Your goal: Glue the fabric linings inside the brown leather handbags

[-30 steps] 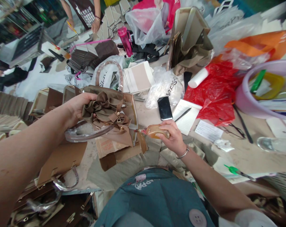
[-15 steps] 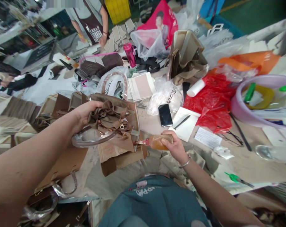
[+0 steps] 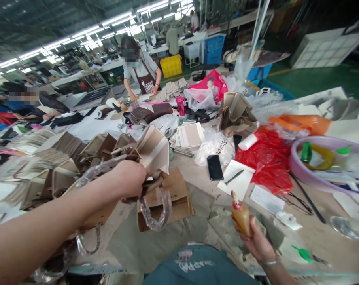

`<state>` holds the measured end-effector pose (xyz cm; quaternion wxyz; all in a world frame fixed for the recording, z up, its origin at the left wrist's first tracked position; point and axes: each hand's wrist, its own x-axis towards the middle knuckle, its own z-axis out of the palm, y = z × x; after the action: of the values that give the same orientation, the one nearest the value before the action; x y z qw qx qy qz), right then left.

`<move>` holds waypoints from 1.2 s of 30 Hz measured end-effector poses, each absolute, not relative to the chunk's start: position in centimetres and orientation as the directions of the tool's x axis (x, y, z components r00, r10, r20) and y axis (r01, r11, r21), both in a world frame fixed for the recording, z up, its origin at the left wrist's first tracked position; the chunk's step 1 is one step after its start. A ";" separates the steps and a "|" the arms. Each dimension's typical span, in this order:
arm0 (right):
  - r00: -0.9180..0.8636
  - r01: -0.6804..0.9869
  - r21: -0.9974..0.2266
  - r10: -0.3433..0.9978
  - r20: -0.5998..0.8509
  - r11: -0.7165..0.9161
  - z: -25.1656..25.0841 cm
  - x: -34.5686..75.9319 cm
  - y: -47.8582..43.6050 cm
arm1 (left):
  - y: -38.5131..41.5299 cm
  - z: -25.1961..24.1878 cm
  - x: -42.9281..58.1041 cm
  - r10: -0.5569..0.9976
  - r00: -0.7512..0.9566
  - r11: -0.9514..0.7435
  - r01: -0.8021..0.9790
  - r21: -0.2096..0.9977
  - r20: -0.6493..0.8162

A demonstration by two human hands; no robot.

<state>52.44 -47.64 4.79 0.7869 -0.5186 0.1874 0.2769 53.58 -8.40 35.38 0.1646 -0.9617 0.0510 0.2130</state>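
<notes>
Handbag (image 3: 155,152) one, squeeze bottle (image 3: 241,218) one.

Brown handbag (image 3: 154,158), amber glue bottle (image 3: 241,215) with red tip, black phone (image 3: 214,167), red plastic bag (image 3: 267,158), lilac basin (image 3: 298,168).

I see a bag-making factory floor: strip lights (image 3: 120,18) at eleven o'clock, half-made handbags (image 3: 101,144) stacked at ten, work benches (image 3: 197,37) at twelve.

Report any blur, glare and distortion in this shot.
Head view: motion blur smears the bag in the left hand and the left edge; the bottle in the right hand is sharper; ceiling lights blow out to white; the wide-angle lens bends the frame's edges.
</notes>
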 end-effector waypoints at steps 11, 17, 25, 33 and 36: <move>0.780 -0.625 -0.778 -0.087 -0.620 -0.062 2.1 47.7 -51.5 | -14.6 26.4 49.3 -0.296 0.795 -0.851 -0.471 -0.231 -0.529; 0.870 -0.493 -0.663 -0.301 -0.391 -0.564 1.1 47.8 -51.5 | -13.8 25.1 47.6 -0.395 0.806 -0.814 -0.530 -0.240 -0.442; 0.900 -0.304 -0.748 0.080 -0.428 -0.590 12.3 48.1 -47.6 | -13.3 25.2 47.1 -0.460 0.833 -0.799 -0.539 -0.268 -0.307; 0.385 -0.835 -0.534 0.836 -0.392 0.134 19.3 48.4 -32.8 | -13.5 25.5 46.0 -0.423 0.879 -0.845 -0.471 -0.254 -0.221; 0.391 -0.886 -0.403 0.835 -0.386 0.228 19.1 49.1 -29.7 | -13.0 24.8 44.9 -0.354 0.917 -0.906 -0.385 -0.175 -0.184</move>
<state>49.15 -29.73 19.12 0.7825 -0.2886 0.0439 0.5500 44.89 -13.05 24.83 0.1046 -0.9734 0.1900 0.0741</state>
